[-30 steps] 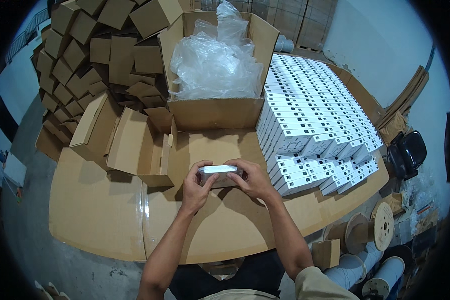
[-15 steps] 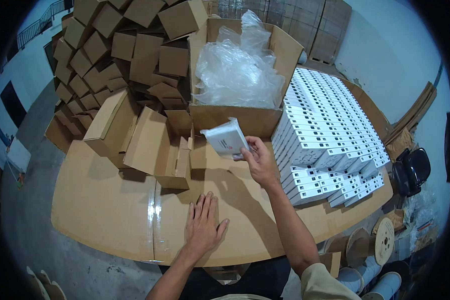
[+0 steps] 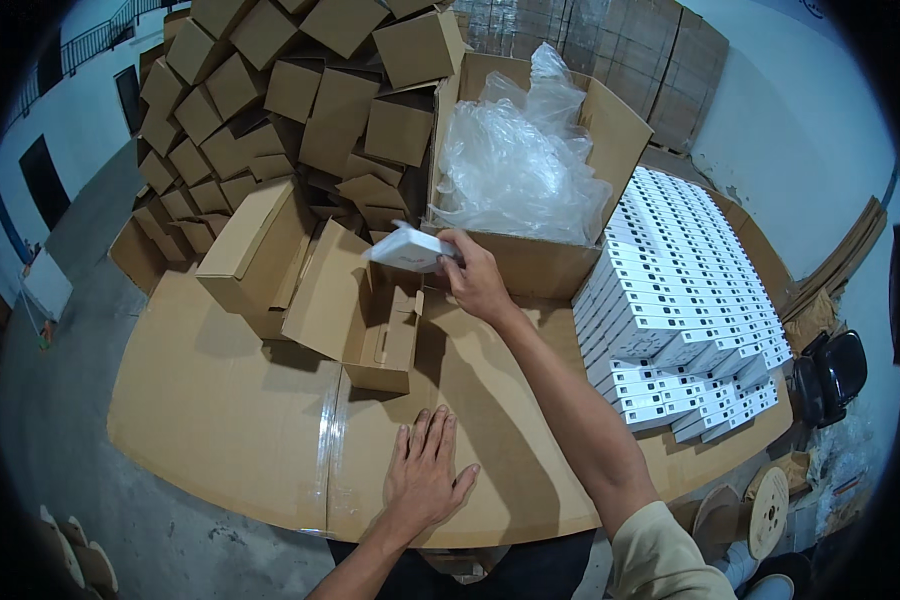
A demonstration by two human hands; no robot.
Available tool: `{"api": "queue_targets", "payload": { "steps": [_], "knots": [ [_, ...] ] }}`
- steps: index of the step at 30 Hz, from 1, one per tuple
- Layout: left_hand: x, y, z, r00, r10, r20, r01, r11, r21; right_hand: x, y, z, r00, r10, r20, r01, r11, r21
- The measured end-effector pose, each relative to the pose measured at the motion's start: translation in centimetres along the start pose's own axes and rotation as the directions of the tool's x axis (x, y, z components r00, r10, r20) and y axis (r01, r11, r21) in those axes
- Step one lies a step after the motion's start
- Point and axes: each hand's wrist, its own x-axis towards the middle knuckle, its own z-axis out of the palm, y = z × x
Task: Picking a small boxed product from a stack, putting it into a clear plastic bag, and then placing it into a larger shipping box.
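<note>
Over the far end of an open brown box [image 3: 378, 378], the right hand [image 3: 475, 275] holds a small white pack [image 3: 406, 250] by its near end. The pack's left end is blurry, and some of the fingers are hidden. The left hand [image 3: 426, 478] lies flat and holds nothing, thumb out, on the worktop [image 3: 220, 410]. Clear bags [image 3: 520, 165] cover the bottom of a big box [image 3: 530, 262]. The pile of brown boxes [image 3: 300, 90] is cut off at the top.
</note>
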Motion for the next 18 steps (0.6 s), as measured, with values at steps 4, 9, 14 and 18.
{"api": "queue_targets", "payload": {
  "steps": [4,9,14,18],
  "knots": [
    [0.3,0.1,0.0,1.0,0.013,-0.007,-0.013,1.0,0.003,1.5,-0.6,0.2,0.957,-0.278,0.081,0.288,0.894,-0.343],
    [0.5,0.2,-0.2,1.0,-0.012,0.013,0.012,1.0,-0.004,1.9,-0.5,2.5,0.967,-0.208,0.149,0.256,0.821,-0.511],
    [0.7,0.4,-0.2,1.0,-0.019,0.019,0.02,0.999,-0.033,2.7,0.0,3.7,0.974,-0.193,0.121,0.223,0.699,-0.679],
    [0.6,0.3,-0.4,0.999,-0.027,0.021,0.027,0.999,-0.034,2.9,0.1,4.2,0.979,-0.181,0.094,0.197,0.721,-0.664]
  ]
}}
